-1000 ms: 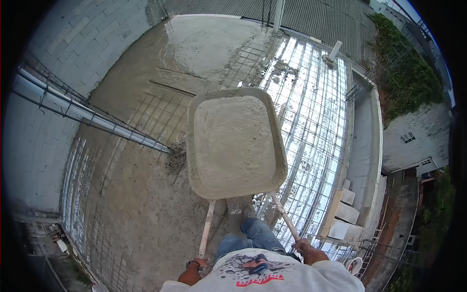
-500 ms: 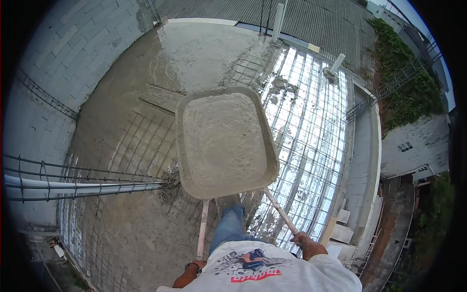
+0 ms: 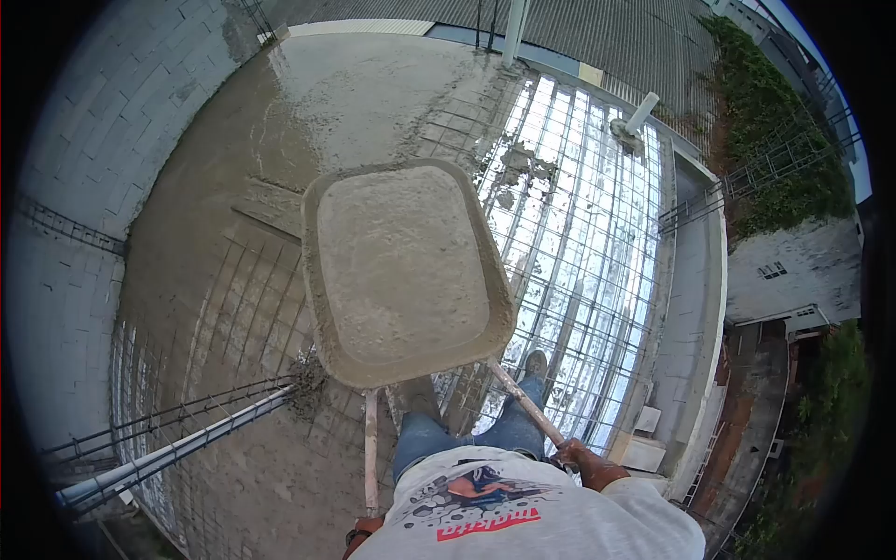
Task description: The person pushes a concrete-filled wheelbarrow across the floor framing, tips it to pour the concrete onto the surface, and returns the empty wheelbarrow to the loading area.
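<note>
Wheelbarrow tray (image 3: 325, 338) sits right in front of the person, past the T-shirt (image 3: 495, 513), full of wet concrete (image 3: 403, 266). R hand (image 3: 571, 454) is closed tight round the end of the R handle (image 3: 527, 401); L hand (image 3: 361, 534), partly hidden by the shirt, is wrapped round the L handle (image 3: 371, 453). Rebar mesh (image 3: 583, 271) over shiny panels lies to the tray's R, wet slab (image 3: 177, 233) to its L, w/ a rebar-caged pipe (image 3: 187, 455) near its lower L corner & a block wall (image 3: 84, 121) beyond.
</note>
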`<state>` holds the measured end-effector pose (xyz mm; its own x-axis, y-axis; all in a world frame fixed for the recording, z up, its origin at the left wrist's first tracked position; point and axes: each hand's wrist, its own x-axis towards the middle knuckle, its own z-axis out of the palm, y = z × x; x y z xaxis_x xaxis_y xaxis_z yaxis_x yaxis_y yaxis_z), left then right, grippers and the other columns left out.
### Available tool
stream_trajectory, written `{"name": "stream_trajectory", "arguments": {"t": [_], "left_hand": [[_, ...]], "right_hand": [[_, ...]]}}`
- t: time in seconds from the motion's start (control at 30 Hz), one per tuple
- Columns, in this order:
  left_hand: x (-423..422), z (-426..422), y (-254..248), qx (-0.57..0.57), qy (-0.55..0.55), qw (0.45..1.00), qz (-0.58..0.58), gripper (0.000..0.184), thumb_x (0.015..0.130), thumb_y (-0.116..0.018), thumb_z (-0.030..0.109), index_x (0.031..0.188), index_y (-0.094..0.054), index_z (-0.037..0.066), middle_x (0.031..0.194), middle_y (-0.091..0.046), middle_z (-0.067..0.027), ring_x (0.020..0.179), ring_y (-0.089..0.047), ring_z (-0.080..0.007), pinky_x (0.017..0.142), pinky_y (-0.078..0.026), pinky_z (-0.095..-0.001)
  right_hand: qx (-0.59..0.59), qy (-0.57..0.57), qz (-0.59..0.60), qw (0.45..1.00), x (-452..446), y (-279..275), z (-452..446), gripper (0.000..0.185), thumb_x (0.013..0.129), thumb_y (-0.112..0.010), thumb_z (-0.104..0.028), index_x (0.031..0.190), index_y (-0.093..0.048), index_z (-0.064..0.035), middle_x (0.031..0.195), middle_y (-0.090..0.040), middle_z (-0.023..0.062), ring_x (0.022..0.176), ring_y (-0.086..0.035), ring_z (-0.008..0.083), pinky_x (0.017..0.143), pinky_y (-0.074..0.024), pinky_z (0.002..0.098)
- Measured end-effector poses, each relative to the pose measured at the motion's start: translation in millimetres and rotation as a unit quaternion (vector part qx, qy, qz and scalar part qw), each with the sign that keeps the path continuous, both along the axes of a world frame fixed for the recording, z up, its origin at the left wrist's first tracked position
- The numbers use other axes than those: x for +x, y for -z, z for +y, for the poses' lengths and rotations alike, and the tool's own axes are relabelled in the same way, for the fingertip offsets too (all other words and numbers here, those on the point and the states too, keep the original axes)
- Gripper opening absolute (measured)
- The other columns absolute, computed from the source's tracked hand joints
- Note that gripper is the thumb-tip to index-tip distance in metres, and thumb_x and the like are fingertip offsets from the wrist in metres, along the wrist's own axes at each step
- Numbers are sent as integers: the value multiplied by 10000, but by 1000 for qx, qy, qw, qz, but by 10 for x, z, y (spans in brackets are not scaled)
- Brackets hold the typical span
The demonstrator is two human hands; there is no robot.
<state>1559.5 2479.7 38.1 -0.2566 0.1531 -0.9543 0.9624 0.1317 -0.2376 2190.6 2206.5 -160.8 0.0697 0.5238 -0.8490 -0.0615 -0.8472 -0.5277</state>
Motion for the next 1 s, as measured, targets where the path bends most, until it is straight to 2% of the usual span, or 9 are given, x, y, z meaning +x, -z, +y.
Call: {"name": "stream_trajectory", "arguments": {"t": [0.03,0.07,0.17,0.27,0.5,0.63,0.7,0.87,1.0], "left_hand": [[169,-65,-28,24,-3,1000,15,848,736,-573,616,1256,-479,-47,1142,-585,-263,1084,-562,-378,912,-452,-435],[365,-131,-88,61,-13,997,38,861,730,-578,620,1256,-475,-54,1140,-583,-271,1086,-559,-382,914,-451,-438],[1246,-269,-635,216,-90,962,139,896,693,-619,627,1211,-498,-94,1106,-586,-301,1066,-567,-395,909,-455,-448],[2413,73,-1573,287,-93,939,163,831,632,-708,558,1106,-530,-101,1025,-614,-281,976,-598,-409,864,-482,-452],[3756,773,-2588,417,4,901,120,636,645,-762,389,1042,-552,-61,927,-639,-243,877,-629,-397,762,-513,-456],[4512,1203,-2981,438,58,890,112,611,654,-764,375,1042,-551,-47,892,-644,-230,837,-638,-385,739,-513,-452],[4874,1274,-3044,429,83,892,116,603,658,-764,371,1039,-549,-44,885,-644,-228,834,-637,-385,736,-511,-451],[5337,1156,-3005,372,116,911,134,638,702,-742,350,1113,-486,-66,925,-637,-239,855,-629,-399,740,-503,-483],[5713,1179,-3121,440,114,890,9,591,734,-709,222,1192,-443,-40,940,-621,-208,825,-632,-340,699,-517,-436]], "right_hand": [[70,61,80,993,116,-6,39,327,689,-765,-331,703,-634,-32,638,-579,49,531,-492,137,465,-407,315],[-52,-59,-73,994,327,-44,99,351,686,-752,-366,693,-633,-36,633,-575,36,532,-488,130,464,-401,312],[-102,-6,-157,982,840,50,154,430,677,-713,-469,663,-632,-47,618,-564,-3,536,-477,108,463,-380,303],[-135,-192,-122,964,1379,-307,539,343,698,-679,-425,708,-650,-83,659,-595,9,579,-525,135,505,-423,322],[104,-533,-141,828,1726,-245,683,191,749,-599,-323,812,-693,-169,753,-668,37,679,-637,197,602,-523,366],[-93,-300,-12,949,1614,-78,827,165,737,-636,-325,733,-687,-169,651,-640,-3,607,-614,165,566,-497,340],[-101,-324,-24,940,1516,133,846,222,757,-670,-334,666,-660,-132,621,-631,24,514,-583,145,444,-441,321],[-111,109,57,986,1883,-406,898,269,713,-737,-290,659,-635,-47,611,-607,51,481,-529,138,395,-371,319],[-50,-125,-34,990,2330,-418,1028,263,782,-650,-334,901,-700,-104,756,-670,85,637,-636,203,582,-512,341]]}}
